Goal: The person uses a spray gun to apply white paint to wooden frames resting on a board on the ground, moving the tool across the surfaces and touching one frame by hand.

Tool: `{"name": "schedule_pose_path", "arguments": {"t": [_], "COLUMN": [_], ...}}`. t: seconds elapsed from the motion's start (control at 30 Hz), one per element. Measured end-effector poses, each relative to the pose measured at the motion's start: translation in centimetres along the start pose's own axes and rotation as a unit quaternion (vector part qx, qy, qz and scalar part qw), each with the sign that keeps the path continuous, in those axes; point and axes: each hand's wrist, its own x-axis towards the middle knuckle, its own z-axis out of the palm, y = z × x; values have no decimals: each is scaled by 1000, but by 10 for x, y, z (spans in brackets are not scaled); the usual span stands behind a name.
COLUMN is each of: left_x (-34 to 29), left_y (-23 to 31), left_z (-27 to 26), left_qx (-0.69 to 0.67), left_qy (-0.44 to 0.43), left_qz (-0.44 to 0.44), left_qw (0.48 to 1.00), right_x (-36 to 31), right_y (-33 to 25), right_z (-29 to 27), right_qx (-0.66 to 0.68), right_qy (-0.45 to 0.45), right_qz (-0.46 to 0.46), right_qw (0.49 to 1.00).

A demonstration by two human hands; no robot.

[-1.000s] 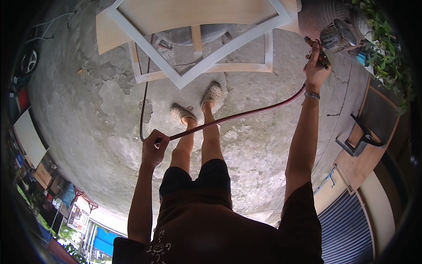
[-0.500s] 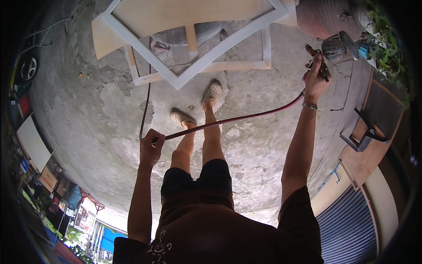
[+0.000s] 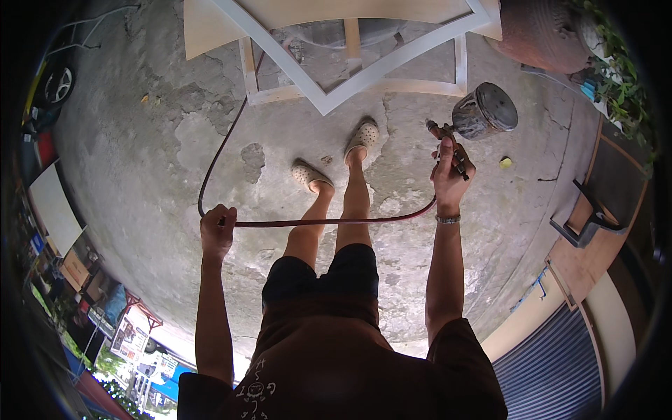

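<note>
My right hand (image 3: pixel 451 175) is closed round the handle of a spray gun (image 3: pixel 442 131), whose paint-stained cup (image 3: pixel 485 110) sticks out to the right. From below that hand a dark red hose (image 3: pixel 329 223) runs left across my shins. My left hand (image 3: pixel 218 227) grips the hose, which bends there and trails away over the ground toward the frames. Ahead of my feet, a white-painted frame (image 3: pixel 337 92) lies over another frame (image 3: pixel 458 66) with white and bare-wood parts. The spray gun hangs to the right of their near corner, apart from them.
Rough, cracked concrete (image 3: pixel 161 161) spreads around my clog-clad feet. A large brown pot (image 3: pixel 539 35) and leafy plants (image 3: pixel 619 91) stand at the far right. A black bracket-like piece (image 3: pixel 586 217) rests on a wooden board at right. A wheel (image 3: pixel 59 85) shows at far left.
My right hand has brought the spray gun left and nearer to me. My left hand has shifted left with the hose. The frames now appear farther up and right in view.
</note>
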Motion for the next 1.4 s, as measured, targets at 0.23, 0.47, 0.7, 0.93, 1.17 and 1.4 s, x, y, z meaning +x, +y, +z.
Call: {"name": "schedule_pose_path", "arguments": {"t": [0.23,0.47,0.7,0.93,1.17,1.4], "left_x": [-18,-25,-27,-14,4,30], "left_y": [-43,-55,-42,7,90,134], "left_z": [-26,-33,-16,26,77,82], "left_qx": [41,44,35,-45,-123,-118], "left_qy": [15,8,5,-49,-91,-133], "left_qz": [6,-5,12,-30,-26,-71], "left_qw": [999,999,999,997,988,981], "right_x": [-72,-127,-87,56,180,245], "right_y": [-8,-13,-20,2,-1,-50], "right_z": [31,48,36,-17,-63,-99], "right_qx": [-25,27,-29,-86,-81,-136], "right_qy": [-54,-139,-116,16,124,179], "right_qz": [-22,-11,-44,-77,-101,-114], "right_qw": [998,990,992,993,984,968]}}
